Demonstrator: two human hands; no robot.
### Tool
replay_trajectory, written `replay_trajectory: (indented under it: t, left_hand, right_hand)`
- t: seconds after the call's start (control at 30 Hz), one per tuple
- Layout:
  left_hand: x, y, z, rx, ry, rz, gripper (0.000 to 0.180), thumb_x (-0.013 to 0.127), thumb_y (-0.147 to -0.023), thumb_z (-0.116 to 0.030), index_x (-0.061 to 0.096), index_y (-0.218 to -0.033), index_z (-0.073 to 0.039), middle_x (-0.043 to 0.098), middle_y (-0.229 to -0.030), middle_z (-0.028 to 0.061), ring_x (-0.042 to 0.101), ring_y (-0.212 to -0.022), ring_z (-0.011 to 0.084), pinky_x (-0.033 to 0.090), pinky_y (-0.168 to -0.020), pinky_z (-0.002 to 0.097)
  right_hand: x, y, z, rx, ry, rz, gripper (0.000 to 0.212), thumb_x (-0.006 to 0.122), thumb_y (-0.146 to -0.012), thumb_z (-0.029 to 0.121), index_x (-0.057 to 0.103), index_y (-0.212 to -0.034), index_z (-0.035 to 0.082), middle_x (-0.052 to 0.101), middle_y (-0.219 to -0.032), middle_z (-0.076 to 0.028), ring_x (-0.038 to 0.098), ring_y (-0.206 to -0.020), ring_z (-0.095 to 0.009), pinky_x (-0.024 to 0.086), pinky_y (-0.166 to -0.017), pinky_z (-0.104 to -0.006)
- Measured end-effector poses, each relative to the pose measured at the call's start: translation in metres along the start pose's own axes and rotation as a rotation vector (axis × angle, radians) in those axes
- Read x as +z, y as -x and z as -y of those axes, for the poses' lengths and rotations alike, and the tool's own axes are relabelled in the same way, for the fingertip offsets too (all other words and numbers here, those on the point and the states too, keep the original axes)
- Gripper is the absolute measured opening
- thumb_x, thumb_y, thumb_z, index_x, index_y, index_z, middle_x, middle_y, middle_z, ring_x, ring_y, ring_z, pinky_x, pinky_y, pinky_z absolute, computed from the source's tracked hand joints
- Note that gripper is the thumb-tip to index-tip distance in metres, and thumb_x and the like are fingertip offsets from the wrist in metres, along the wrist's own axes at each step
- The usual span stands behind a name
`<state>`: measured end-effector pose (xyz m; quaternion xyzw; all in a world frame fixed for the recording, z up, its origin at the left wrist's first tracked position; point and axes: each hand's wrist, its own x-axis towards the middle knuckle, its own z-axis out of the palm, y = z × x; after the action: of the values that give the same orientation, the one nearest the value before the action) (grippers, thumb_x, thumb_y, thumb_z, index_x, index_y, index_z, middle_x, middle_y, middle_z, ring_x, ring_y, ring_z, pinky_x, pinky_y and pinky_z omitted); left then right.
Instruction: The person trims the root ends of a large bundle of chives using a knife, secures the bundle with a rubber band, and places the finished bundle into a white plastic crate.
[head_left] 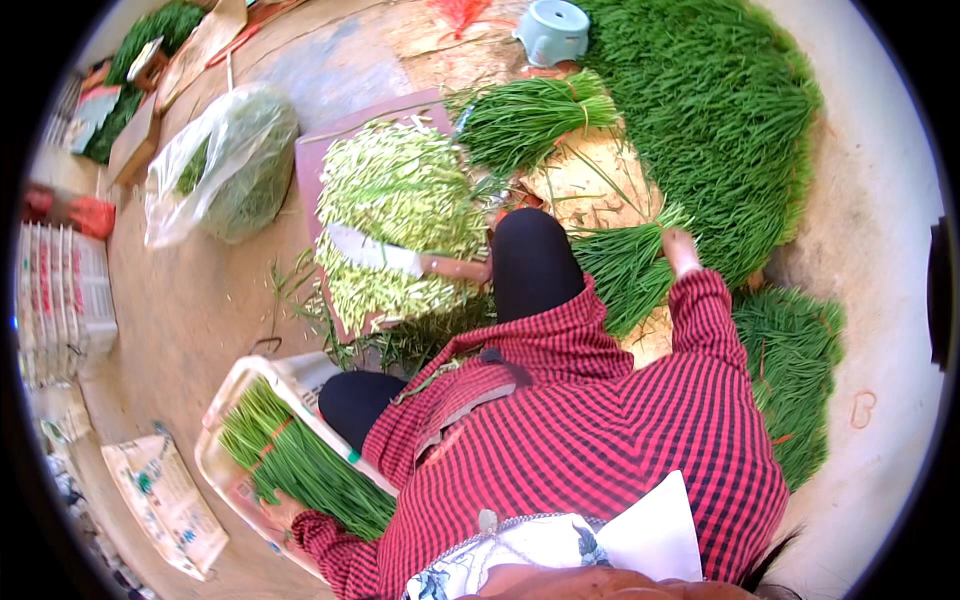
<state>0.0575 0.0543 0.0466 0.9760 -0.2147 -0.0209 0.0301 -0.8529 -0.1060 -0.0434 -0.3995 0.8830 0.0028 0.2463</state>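
My right hand point(680, 248) is closed round the pale stem end of a bundle of garlic chives point(625, 265), whose green leaves spread to the left. At the lower left, my left hand point(283, 508) reaches into a white plastic crate point(210, 440) and grips the side of a banded chive bundle point(310, 460); its fingers are partly hidden. Ahead of my knees, a knife point(375, 250) with a wooden handle lies on a heap of pale cut chive ends point(385, 185). The heap covers most of a brownish board point(310, 165).
Another tied chive bundle point(540, 115) lies beyond the board. A large chive pile point(700, 120) runs along the right wall, with a smaller pile point(790, 380) nearer me. A blue stool point(553, 32), a clear plastic bag point(225, 165) of greens and stacked crates point(65, 300) stand around.
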Motion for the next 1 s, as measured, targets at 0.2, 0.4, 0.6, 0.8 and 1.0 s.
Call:
replay_trajectory:
  t: [0.2,0.4,0.6,0.8,1.0]
  left_hand:
    - [0.039,0.075,-0.159,0.646,0.450,-0.032,0.051,0.059,-0.094,-0.019,0.046,-0.136,0.006,0.046,-0.142,0.0224,0.041,-0.134,0.0355,0.027,-0.115,0.0413]
    - [0.112,0.132,-0.242,0.579,0.586,0.343,0.055,0.041,-0.105,-0.034,0.037,-0.144,0.005,0.042,-0.147,0.0159,0.036,-0.138,0.0285,0.022,-0.117,0.0367]
    - [0.132,0.175,-0.277,-0.224,1.003,0.548,0.063,0.045,-0.092,-0.061,0.044,-0.140,-0.021,0.049,-0.137,0.0015,0.048,-0.122,0.0233,0.035,-0.103,0.0447]
    - [0.126,0.151,-0.304,-0.188,0.815,0.688,0.062,0.044,-0.094,-0.059,0.047,-0.139,-0.016,0.055,-0.132,0.0056,0.054,-0.118,0.0289,0.043,-0.100,0.0478]
    - [0.147,0.132,-0.266,-0.198,0.929,0.849,0.057,0.047,-0.095,-0.054,0.051,-0.134,-0.013,0.060,-0.125,0.0094,0.056,-0.113,0.0303,0.048,-0.094,0.0493]
  right_hand:
    - [0.178,0.019,-0.036,0.143,-0.338,0.220,0.046,0.059,-0.083,0.037,0.064,-0.103,-0.005,0.065,-0.104,-0.029,0.062,-0.101,-0.041,0.047,-0.090,-0.0447]
    - [0.206,-0.119,0.073,0.081,-0.386,0.120,0.054,0.057,-0.084,0.034,0.056,-0.127,0.000,0.065,-0.113,-0.026,0.062,-0.108,-0.036,0.045,-0.095,-0.0400]
    - [0.145,-0.265,0.210,-0.107,-0.542,-0.141,0.052,0.059,-0.089,0.036,0.055,-0.126,-0.001,0.062,-0.122,-0.026,0.058,-0.116,-0.039,0.045,-0.098,-0.0418]
    - [0.160,-0.410,0.230,0.565,-1.056,-0.005,0.105,0.081,-0.074,0.049,0.029,-0.144,-0.009,0.044,-0.145,-0.022,0.048,-0.130,-0.026,0.042,-0.104,-0.0351]
    - [0.170,-0.394,0.245,0.426,-1.230,-0.148,0.096,0.079,-0.077,0.026,0.024,-0.148,-0.008,0.044,-0.144,-0.025,0.050,-0.129,-0.030,0.038,-0.108,-0.0369]
